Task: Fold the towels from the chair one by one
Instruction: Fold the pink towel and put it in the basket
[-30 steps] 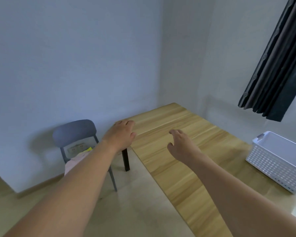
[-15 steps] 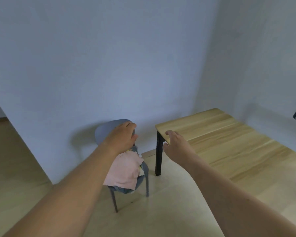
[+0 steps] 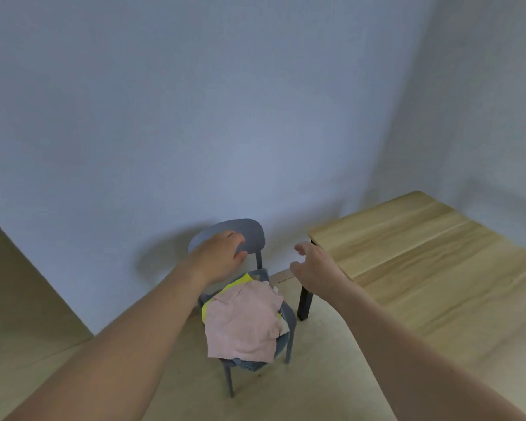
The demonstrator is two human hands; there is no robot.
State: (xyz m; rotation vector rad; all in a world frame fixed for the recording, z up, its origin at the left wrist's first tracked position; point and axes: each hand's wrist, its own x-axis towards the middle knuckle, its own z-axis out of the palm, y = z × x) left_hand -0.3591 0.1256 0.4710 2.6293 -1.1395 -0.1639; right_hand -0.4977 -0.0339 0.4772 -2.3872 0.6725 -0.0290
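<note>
From the head view, a grey-blue chair (image 3: 257, 230) stands on a pale floor (image 3: 331, 360) against a plain bluish-white wall (image 3: 225, 117). Its rounded backrest faces the wall and its seat carries a loose heap of towels (image 3: 243, 320). A pink towel (image 3: 242, 325) lies on top, draped over the front edge of the seat and hanging a little below it. A yellow towel (image 3: 237, 282) shows from under it along the back and left edge, a blue one (image 3: 249, 364) peeks out beneath the front hem, and a bit of white cloth (image 3: 283, 326) shows at the right side.

Both bare forearms reach forward from the bottom of the view. The left hand (image 3: 222, 258) is held in front of the chair's backrest, above the back of the heap; its grip is relaxed, fingers loosely bent with the thumb out to the right, and it has hold of nothing. The right hand (image 3: 315, 268) hovers to the right of the chair, between it and the tabletop corner; its grip is spread loosely with fingers slightly bent, and it too holds nothing. Neither hand touches the towels.

The light wooden tabletop (image 3: 422, 262) fills the right side, with one black leg (image 3: 305, 302) visible just beside the chair
</note>
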